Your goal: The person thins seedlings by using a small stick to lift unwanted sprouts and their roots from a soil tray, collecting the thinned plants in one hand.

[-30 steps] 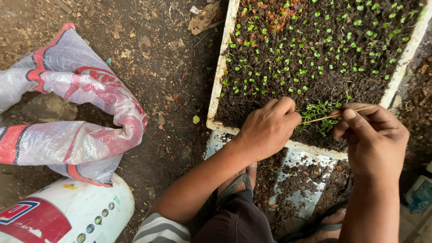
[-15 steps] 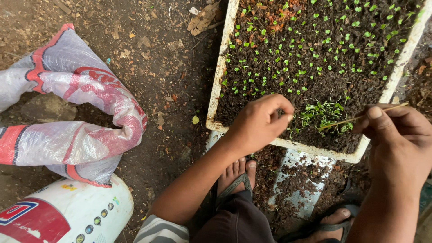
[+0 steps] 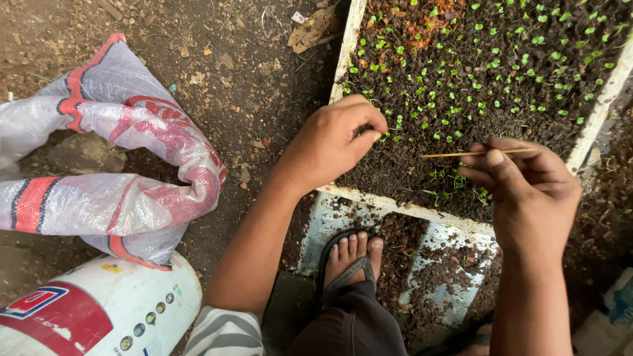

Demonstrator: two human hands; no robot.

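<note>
Looking down from the head camera, the left hand (image 3: 333, 145) is pinching its grip closed on a tiny seedling (image 3: 384, 136) over the white seedling tray (image 3: 347, 59), while the right hand (image 3: 527, 191) is gripping a thin wooden stick (image 3: 461, 153) level above the dark soil (image 3: 395, 165); a woven sack (image 3: 125, 158) is lying on the ground to the left

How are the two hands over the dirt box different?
The left hand is curled into a loose fist with its fingertips pinched down at the soil, while the right hand holds a thin stick level above it. The left hand sits among the tiny green seedlings near the tray's middle; the right hand is nearer the seed tray's white edge. Both are bare and hover over the same dark soil.
</note>
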